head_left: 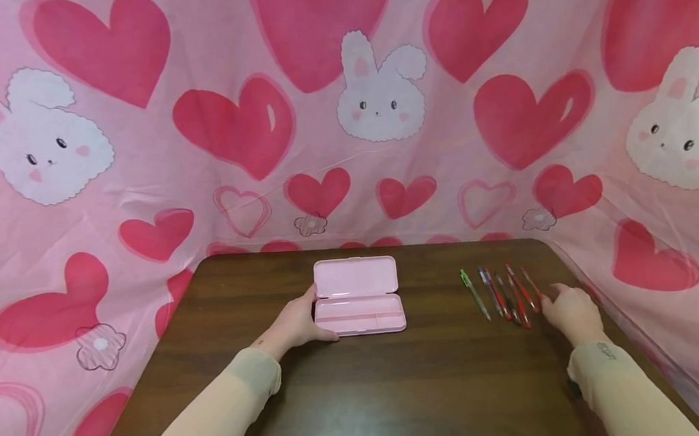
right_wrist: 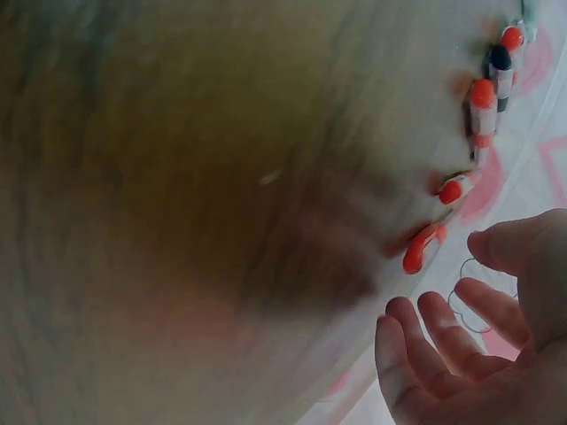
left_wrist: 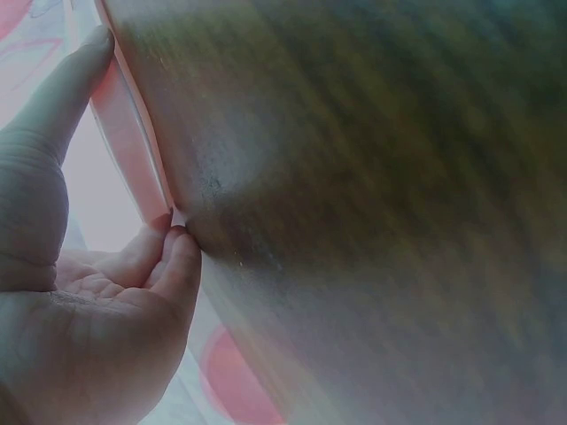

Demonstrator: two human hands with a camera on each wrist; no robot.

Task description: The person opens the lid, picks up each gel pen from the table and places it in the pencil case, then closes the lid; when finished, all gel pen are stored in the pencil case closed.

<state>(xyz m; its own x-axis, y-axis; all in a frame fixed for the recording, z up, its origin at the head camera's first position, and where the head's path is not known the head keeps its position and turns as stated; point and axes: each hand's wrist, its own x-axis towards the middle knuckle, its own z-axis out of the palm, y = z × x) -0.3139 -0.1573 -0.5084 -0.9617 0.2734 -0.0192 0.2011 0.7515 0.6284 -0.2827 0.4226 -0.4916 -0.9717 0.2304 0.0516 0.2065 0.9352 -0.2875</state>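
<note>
A pink pencil case (head_left: 355,277) lies with its lid raised, its divided tray facing up and nothing inside. My left hand (head_left: 296,323) grips its left end, the thumb at the front corner and the fingers round towards the back. In the left wrist view, thumb and fingertips span the case's short side (left_wrist: 130,146). At the right lies a row of several pens, with a green one (head_left: 475,295) leftmost and red ones beside it. Beside the rightmost red pen (head_left: 531,280), my right hand (head_left: 574,311) reaches in with fingers spread. In the right wrist view its fingers are apart from the red pen end (right_wrist: 423,251).
The brown wooden table (head_left: 376,394) has rounded far corners. A pink cloth (head_left: 383,174) with hearts and rabbits hangs close behind it and along both sides. Bare tabletop lies between the pencil case and the pens.
</note>
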